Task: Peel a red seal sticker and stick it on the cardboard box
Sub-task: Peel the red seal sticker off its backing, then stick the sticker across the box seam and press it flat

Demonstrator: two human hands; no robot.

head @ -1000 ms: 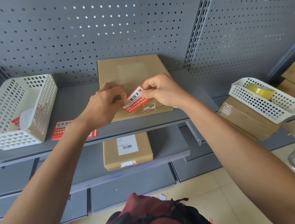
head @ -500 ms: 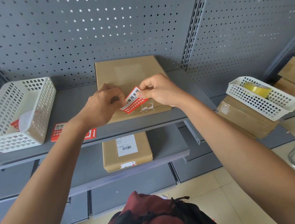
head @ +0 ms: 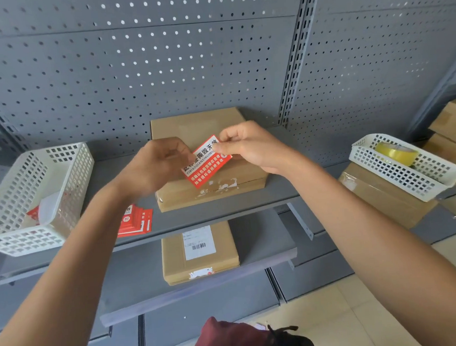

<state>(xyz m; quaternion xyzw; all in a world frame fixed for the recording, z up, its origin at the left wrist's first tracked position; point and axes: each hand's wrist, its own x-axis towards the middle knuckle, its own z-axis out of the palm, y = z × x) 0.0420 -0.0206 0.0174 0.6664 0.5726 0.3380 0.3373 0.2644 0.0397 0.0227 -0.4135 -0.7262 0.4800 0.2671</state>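
Your left hand and right hand both hold the sticker above the box. The right fingertips pinch its upper right corner; the left fingers are curled closed against its left edge, though you blur that hand and the exact grip cannot be told. The sticker is tilted, its right end higher, with red face and printed text toward you. It hangs over the near half of the box top; whether it touches the cardboard cannot be told.

The box lies flat at the middle of the upper shelf, against the pegboard. White torn residue shows along its near edge.

At 9 o'clock from the box stands a white basket holding red and white scraps. Between basket and box, at 8 o'clock, lies a stack of red stickers. At 6 o'clock, on the lower shelf, sits a second box with a barcode label. At 3 o'clock, well apart, another basket carries a yellow tape roll and rests on further cartons.
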